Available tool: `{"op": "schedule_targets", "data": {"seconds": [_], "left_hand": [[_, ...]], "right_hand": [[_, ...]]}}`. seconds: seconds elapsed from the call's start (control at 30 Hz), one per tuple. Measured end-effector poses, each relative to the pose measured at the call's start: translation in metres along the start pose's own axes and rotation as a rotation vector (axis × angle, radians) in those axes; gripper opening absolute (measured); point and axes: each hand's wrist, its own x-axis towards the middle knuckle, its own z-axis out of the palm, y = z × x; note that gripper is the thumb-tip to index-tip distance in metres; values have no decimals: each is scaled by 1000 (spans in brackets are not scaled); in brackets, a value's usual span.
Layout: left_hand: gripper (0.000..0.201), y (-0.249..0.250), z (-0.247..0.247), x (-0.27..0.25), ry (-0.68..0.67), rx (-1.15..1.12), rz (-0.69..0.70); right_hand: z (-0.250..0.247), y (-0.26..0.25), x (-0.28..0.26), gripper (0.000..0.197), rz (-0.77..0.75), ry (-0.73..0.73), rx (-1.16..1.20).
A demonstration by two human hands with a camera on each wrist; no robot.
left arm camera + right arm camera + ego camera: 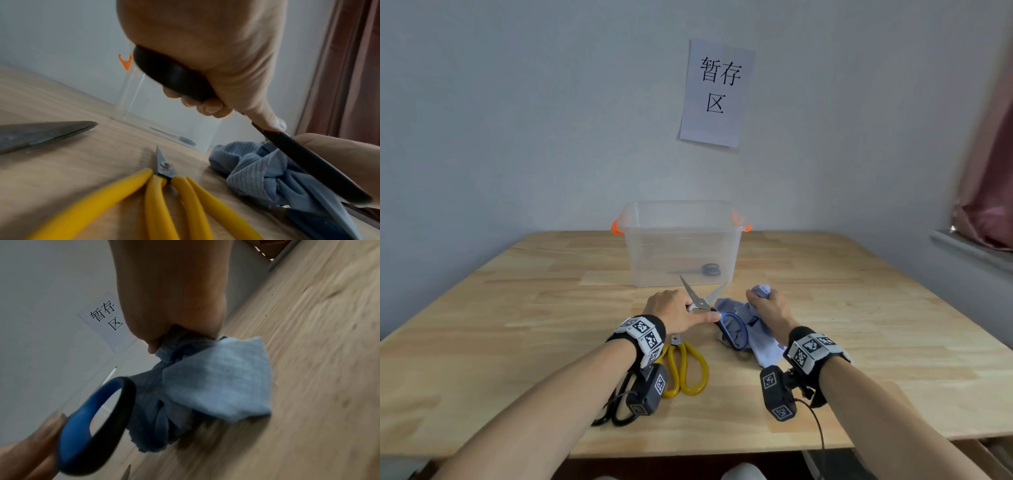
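Left hand [674, 308] grips the blue-handled scissors [734, 330]; right hand [770, 308] clutches a blue cloth [767, 353].
The left fingers curl round one handle loop, with the thumb on the other. The blades are spread apart just above the bench [517, 325] and point at the clear box [681, 240]. The cloth is bunched in the right fist, and its loose end lies on the bench against the blue loop. Yellow-handled scissors [688, 370] lie beside the left wrist, with black-handled scissors [619, 407] nearer the person. The box holds another pair [707, 270].
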Motion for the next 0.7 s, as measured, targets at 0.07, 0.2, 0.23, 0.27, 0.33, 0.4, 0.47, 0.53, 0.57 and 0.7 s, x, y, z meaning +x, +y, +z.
{"op": "schedule_targets", "data": {"seconds": [0.07,0.2,0.23,0.27,0.33,0.4,0.47,0.53,0.57,0.7], "left_hand": [[75,2,-1,0,4,3,-11],[72,5,-5,-3,35,-51,-61],[71,6,-6,-4,43,-69,-70],[71,8,-7,-5,46,-90,-81],[67,11,-9,-5,58,-153,-114],[64,13,-8,-2,70,-215,-136],[72,13,-5,0,85,-263,-130],[72,15,-5,0,94,-318,-132],[69,16,-6,-1,96,-349,-132],[51,19,-10,-7,108,-455,-136]], "right_hand": [[-3,1,-2,25,53,-1,-22],[-4,-1,-6,57,44,-56,-32],[-3,-5,-9,60,41,-46,-45],[-3,-6,-9,67,36,-17,-83],[-4,-12,-13,81,18,44,-222],[-1,-22,-20,79,-45,112,-378],[2,-31,-28,60,-142,165,-490],[4,-35,-30,40,-204,87,-417],[6,-37,-33,36,-198,-2,-336],[10,-35,-40,43,-181,-89,-237]]}}
